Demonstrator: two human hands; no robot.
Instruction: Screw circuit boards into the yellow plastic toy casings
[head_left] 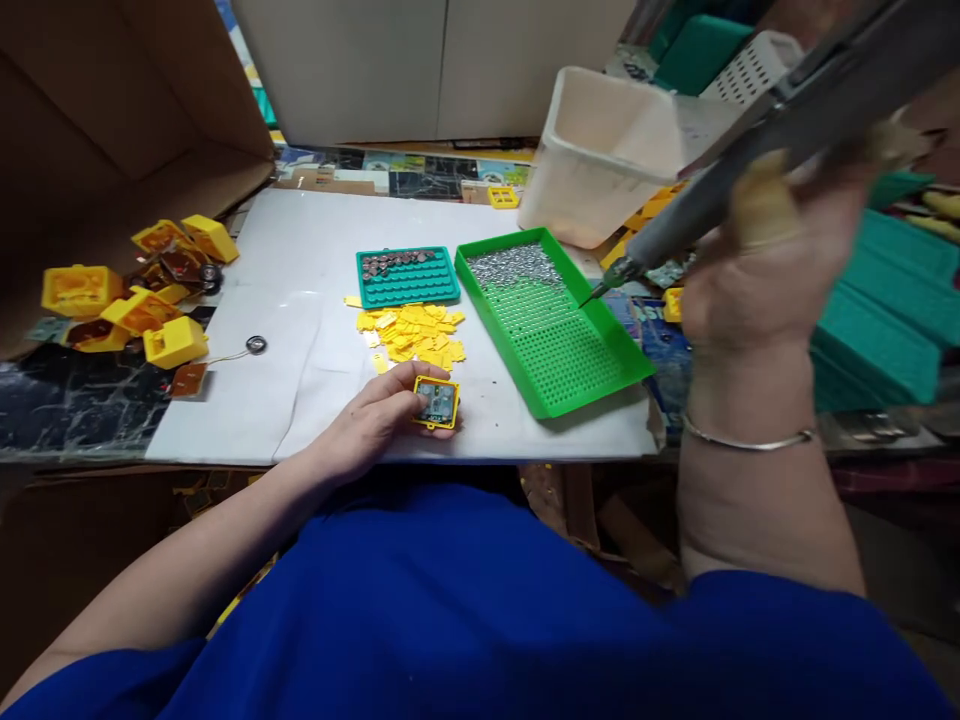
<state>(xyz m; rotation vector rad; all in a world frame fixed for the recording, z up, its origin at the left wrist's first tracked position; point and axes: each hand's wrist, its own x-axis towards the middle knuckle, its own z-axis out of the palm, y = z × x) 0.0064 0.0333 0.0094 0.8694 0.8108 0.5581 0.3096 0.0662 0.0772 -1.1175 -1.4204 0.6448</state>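
My left hand [390, 405] grips a small square yellow case [438, 403] by its side, thumb on top. A clear grey part and bits of circuit show inside it. Raised at the right, my right hand [780, 240] is wrapped round a grey electric screwdriver [690, 205], partly blurred. Its thin bit points down over the long green tray [555, 405], which holds many small silver screws [517, 265] at its far end. Beyond my left hand lies a heap of flat yellow pieces [416, 333]. Behind that heap sits a teal ridged tray [409, 290] with small dark round pieces.
Yellow housings [172, 342] with wired boards are piled at the left, beside a cardboard box [135, 90]. A small round speaker [256, 345] trails a wire on the white sheet [300, 260]. A translucent bin [600, 150] stands at the back; teal containers [877, 310] are at the right.
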